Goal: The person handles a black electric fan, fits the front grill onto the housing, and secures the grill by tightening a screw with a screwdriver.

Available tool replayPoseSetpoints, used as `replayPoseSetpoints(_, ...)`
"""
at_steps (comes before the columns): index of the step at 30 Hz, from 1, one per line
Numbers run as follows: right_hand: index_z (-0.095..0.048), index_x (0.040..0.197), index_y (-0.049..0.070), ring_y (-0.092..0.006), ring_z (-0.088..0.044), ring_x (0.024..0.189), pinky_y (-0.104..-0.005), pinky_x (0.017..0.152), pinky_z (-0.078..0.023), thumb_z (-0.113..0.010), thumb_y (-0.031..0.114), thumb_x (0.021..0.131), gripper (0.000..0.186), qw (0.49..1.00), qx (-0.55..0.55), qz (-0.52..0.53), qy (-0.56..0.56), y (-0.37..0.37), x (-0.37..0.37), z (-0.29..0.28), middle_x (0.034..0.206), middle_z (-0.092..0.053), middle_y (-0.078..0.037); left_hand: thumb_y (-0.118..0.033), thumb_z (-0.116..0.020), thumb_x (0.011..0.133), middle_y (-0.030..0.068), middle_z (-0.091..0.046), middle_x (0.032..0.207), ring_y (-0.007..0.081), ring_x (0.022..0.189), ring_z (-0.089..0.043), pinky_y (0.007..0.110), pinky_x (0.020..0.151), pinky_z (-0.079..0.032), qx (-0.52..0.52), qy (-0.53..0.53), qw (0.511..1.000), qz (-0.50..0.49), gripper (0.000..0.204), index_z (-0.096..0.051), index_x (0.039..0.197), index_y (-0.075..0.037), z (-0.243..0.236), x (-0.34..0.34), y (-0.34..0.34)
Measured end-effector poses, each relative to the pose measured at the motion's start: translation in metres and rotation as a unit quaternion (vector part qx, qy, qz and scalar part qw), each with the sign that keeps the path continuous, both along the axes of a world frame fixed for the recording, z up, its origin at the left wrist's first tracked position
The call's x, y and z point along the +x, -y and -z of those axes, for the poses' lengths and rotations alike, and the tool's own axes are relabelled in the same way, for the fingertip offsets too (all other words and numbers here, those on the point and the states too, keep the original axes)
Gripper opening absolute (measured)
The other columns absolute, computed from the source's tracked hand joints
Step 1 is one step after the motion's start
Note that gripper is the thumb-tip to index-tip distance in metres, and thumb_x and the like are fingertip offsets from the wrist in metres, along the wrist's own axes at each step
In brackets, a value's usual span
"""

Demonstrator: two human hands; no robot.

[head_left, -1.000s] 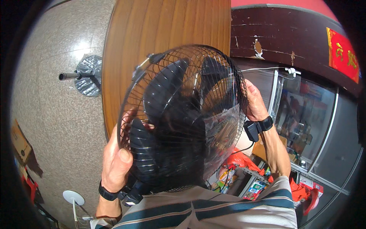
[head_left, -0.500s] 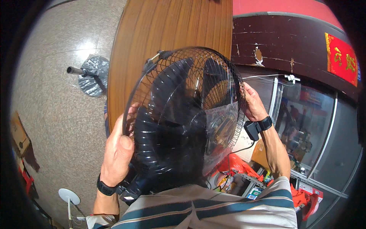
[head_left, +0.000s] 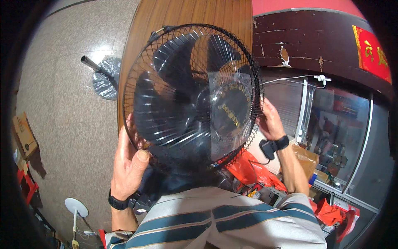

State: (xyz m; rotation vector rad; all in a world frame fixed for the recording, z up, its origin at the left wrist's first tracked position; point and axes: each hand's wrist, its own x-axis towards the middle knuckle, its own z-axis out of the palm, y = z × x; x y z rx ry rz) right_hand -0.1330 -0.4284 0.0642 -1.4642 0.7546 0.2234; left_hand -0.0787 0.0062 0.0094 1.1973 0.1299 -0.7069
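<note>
A black fan head with wire guard and dark blades is held up in front of me, over a wood-grain table. My left hand grips its lower left rim, thumb at the front and fingers partly hidden. My right hand grips the right side of the guard, fingertips behind the wire. On the fan's right half lies a clear plastic bag with a round dark emblem with gold markings in it. A metal clip sits on the top left rim.
At left, a black pole stand with plastic-wrapped base is on the speckled floor, along with a cardboard box and white round stand. At right are a sliding glass panel, white cable plug, red bags and dark scuffed wall.
The fan head has moved upward in the view and turned to face me more squarely, showing the bagged emblem more clearly. Both hands still grip the rim, the left thumb shifted slightly rightward.
</note>
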Motion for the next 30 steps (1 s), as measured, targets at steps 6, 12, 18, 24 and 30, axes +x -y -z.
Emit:
replayPoseSetpoints(6, -0.057, 0.13, 0.005, -0.0153, -0.065, 0.093, -0.0343, 0.083, -0.058, -0.058, 0.025, 0.108, 0.03, 0.993, 0.053, 0.095, 0.049, -0.039, -0.052, 0.005, 0.107, -0.065, -0.003, -0.062, -0.082, 0.081, 0.0167, -0.048, 0.149, 0.0239, 0.127, -0.054, 0.032, 0.096, -0.054, -0.05, -0.011, 0.999, -0.008, 0.121, -0.019, 0.161, 0.003, -0.004, -0.017, 0.006)
replayPoseSetpoints(12, -0.059, 0.13, 0.007, -0.013, -0.063, 0.096, -0.0316, 0.087, -0.055, -0.061, 0.024, 0.106, 0.029, 0.992, -0.063, 0.092, 0.065, -0.036, -0.06, 0.002, 0.112, -0.064, -0.002, -0.069, -0.079, 0.079, 0.0104, -0.059, 0.132, 0.0113, 0.098, -0.062, 0.024, 0.079, -0.055, -0.041, -0.027, 0.999, 0.011, 0.122, -0.021, 0.162, -0.001, -0.012, -0.016, 0.007)
replayPoseSetpoints(18, -0.067, 0.122, 0.006, -0.0191, -0.064, 0.093, -0.0366, 0.09, -0.053, -0.063, 0.02, 0.102, 0.025, 0.913, -0.306, 0.087, 0.255, -0.103, -0.05, -0.128, 0.111, -0.064, -0.01, -0.048, -0.079, 0.091, 0.0143, -0.053, 0.143, 0.0225, 0.127, -0.056, 0.036, 0.106, -0.047, -0.056, 0.04, 0.997, -0.042, 0.098, -0.028, 0.158, 0.002, 0.005, -0.03, -0.001)
replayPoseSetpoints(24, -0.063, 0.092, 0.012, -0.0169, -0.055, 0.066, -0.0321, 0.064, -0.045, -0.057, 0.031, 0.103, 0.023, 0.878, -0.188, -0.372, 0.237, -0.249, -0.037, -0.264, 0.078, -0.058, -0.003, -0.033, -0.07, 0.1, 0.0117, -0.054, 0.14, 0.0159, 0.113, -0.06, 0.029, 0.091, -0.054, -0.05, -0.021, 0.998, 0.044, 0.077, -0.032, 0.158, 0.001, -0.002, -0.033, -0.016)
replayPoseSetpoints(30, -0.057, 0.075, 0.013, -0.0147, -0.046, 0.062, -0.0339, 0.055, -0.035, -0.064, 0.027, 0.096, 0.026, 0.92, -0.143, -0.293, 0.216, -0.282, -0.052, -0.278, 0.077, -0.052, 0.001, -0.036, -0.068, 0.101, 0.0101, -0.061, 0.121, 0.0188, 0.104, -0.067, 0.032, 0.079, -0.061, -0.023, 0.034, 0.996, 0.076, 0.066, -0.042, 0.15, 0.0, 0.0, -0.051, -0.031)
